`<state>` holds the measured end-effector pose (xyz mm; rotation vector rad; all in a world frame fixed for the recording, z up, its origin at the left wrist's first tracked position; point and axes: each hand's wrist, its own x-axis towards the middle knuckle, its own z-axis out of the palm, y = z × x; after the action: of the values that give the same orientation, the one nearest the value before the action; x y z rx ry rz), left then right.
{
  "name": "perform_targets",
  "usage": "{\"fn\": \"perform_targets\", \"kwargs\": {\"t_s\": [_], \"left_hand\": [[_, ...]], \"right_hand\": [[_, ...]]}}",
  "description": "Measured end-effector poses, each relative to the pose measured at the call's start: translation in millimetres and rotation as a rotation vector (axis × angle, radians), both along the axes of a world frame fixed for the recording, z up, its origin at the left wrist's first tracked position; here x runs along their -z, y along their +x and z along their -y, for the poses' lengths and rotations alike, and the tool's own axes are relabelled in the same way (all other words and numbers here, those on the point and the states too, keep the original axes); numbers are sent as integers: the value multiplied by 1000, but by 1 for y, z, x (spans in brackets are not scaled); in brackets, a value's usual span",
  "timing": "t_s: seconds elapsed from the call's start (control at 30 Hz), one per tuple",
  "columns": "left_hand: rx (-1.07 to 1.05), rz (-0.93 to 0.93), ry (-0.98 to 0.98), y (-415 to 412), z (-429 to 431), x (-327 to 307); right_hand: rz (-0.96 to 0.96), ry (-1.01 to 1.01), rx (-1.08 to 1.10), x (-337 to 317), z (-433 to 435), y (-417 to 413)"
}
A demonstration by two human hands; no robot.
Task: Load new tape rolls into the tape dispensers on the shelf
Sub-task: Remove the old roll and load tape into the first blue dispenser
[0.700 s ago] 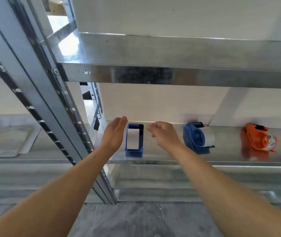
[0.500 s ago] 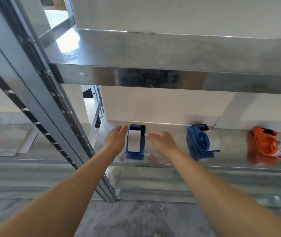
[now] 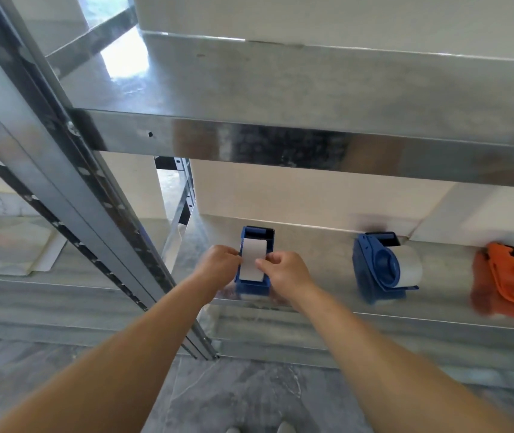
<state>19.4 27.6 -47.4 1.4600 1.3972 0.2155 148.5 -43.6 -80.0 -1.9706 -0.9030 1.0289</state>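
Observation:
A blue tape dispenser [image 3: 255,234] stands on the lower metal shelf [image 3: 321,245] with a white tape roll [image 3: 252,256] seated in it. My left hand [image 3: 219,264] grips the dispenser's left side. My right hand [image 3: 284,271] pinches the right edge of the roll with thumb and fingers. A second blue dispenser [image 3: 380,270] with a white roll lies on its side further right. An orange dispenser [image 3: 511,279] lies beyond it near the right edge of the view.
An upper metal shelf [image 3: 280,145] juts out above the hands. A slotted steel upright [image 3: 93,214] runs diagonally at the left, close to my left forearm. Grey marble floor lies below, and a white wall stands behind the shelf.
Both hands moved forward and closed from open poses onto the left blue dispenser and its roll. The view has tilted down and closer to the shelf.

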Motion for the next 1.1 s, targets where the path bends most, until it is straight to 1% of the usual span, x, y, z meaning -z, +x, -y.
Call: {"fn": "perform_targets", "kwargs": {"t_s": [0.1,0.23,0.33,0.63,0.87,0.97,1.1], "left_hand": [[6,16,21,5,0,-7],[-26,91,12,11,-5,-12],[-34,110,47,13,-9,-14],[-88,154,13,17,-19,-13],[-114,148,6,13,-20,-2],[-131,136,21,10,-23,0],[-132,160,1,8,-24,-1]], "right_hand": [[-12,27,23,-5,-5,-3],[-82,68,75,-16,-13,-5],[-88,101,88,-20,-18,-6],[19,104,121,-28,-21,-8],[42,88,164,-27,-15,2],[127,117,206,-26,-7,17],[352,68,132,-23,8,34]]}}
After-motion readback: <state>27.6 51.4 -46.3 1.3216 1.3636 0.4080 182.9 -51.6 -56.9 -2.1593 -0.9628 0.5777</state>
